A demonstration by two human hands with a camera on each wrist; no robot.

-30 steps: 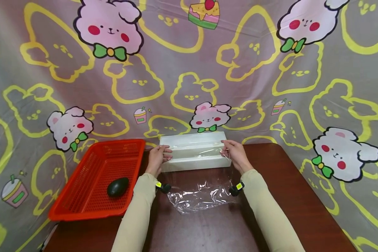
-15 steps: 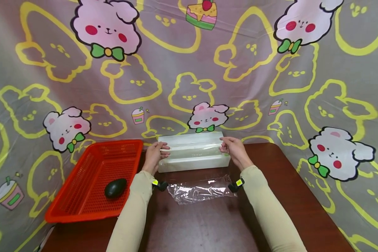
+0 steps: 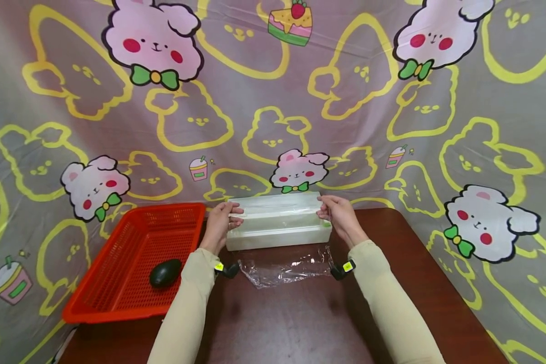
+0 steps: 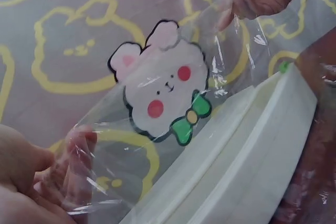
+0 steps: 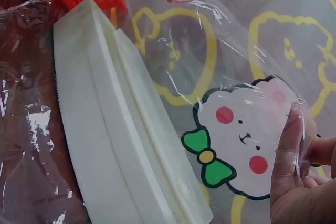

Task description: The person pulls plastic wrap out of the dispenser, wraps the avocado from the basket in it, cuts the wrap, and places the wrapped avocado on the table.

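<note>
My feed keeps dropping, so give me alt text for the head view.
A person's left hand and right hand hold clear plastic film between them at a long white box on a brown table. To the left, a dark green avocado lies in a red perforated plastic basket; a bunny-print curtain hangs behind.

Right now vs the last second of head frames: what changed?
The near end of the clear film slid away from the person, toward the white box. The left hand and right hand, both holding film, sit slightly higher in view. No visible grasp or release. Unchanged: box, red basket, dark oval item inside it.
</note>
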